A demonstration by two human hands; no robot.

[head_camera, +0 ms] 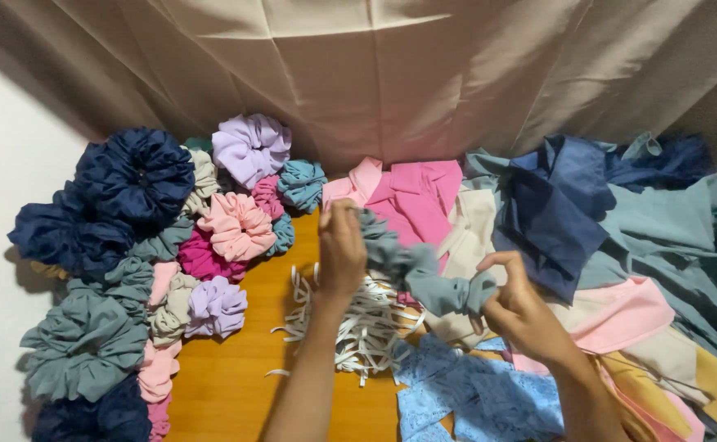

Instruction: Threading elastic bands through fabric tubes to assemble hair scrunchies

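We pinch the gathered grey-blue fabric tube (411,270) at both ends, left hand (340,250) and right hand (515,309) both closed on it (soft, light, floppy, likely bunching easily).

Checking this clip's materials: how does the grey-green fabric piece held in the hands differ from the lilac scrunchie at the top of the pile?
The grey-green fabric piece is a long gathered tube stretched between the left hand and right hand; the lilac scrunchie is a closed, puffy ring. The fabric piece is held up off the wooden surface; the scrunchie rests on the pile, untouched. Their colours differ: muted grey-green against pale lilac. Both are ruffled cloth.
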